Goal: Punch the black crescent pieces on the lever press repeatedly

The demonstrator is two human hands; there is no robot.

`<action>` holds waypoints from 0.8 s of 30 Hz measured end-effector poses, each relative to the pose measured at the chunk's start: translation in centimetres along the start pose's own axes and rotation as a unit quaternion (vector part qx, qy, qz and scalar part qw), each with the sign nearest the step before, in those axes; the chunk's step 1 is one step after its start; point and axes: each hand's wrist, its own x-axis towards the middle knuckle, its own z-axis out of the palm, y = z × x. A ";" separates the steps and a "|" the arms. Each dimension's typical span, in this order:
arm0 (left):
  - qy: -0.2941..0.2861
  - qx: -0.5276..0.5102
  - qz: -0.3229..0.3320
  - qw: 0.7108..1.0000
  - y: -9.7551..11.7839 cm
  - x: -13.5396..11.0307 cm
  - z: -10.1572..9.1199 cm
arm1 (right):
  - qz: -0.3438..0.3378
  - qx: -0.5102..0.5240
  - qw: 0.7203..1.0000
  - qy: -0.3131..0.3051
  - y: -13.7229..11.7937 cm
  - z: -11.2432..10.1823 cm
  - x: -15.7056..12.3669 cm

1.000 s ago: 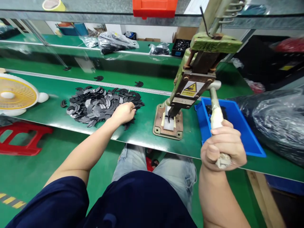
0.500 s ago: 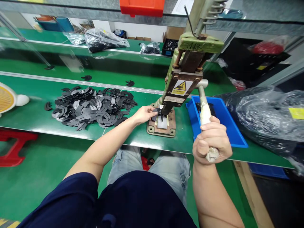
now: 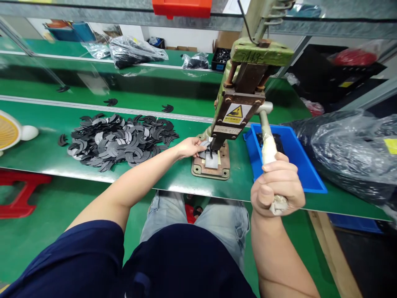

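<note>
My left hand (image 3: 190, 147) pinches a dark grey curved flat piece (image 3: 204, 149) at the base of a green hand press (image 3: 231, 107). That piece lies beside the press's ram, over the light metal plate (image 3: 211, 160) on the base; its far end is partly hidden. My right hand (image 3: 277, 185) is wrapped round the tape-covered lever (image 3: 268, 142) on the press's right side. To the left on the green bench, a large heap of similar curved grey pieces (image 3: 120, 140) is spread out.
A blue bin (image 3: 299, 165) with dark pieces inside stands right of the press. Beyond it lies a big clear plastic bag (image 3: 347, 149) of dark goods. A yellow-and-white fan (image 3: 9, 131) is at the far left. Overhead, a metal shelf carries a red bin (image 3: 182, 7).
The curved piece in my left hand has turned slightly and now shows a lighter face. My right hand stays on the lever, which looks nearly unmoved. The view has shifted a little.
</note>
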 end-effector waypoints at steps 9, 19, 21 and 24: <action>-0.042 -0.057 -0.138 0.988 1.1 -0.1 -0.2 | -0.017 0.013 1.000 0.010 -0.1 0.5 1.0; -0.018 -0.120 -0.045 0.992 1.8 -4.7 0.0 | 0.077 0.010 0.997 0.004 1.2 0.8 8.8; -0.030 -0.128 -0.010 0.991 2.1 -6.8 -0.2 | 0.155 0.001 0.988 0.012 2.1 0.4 5.0; -0.062 -0.131 0.029 0.989 2.9 -9.8 0.0 | 0.298 0.026 0.945 -0.128 2.4 0.8 -2.1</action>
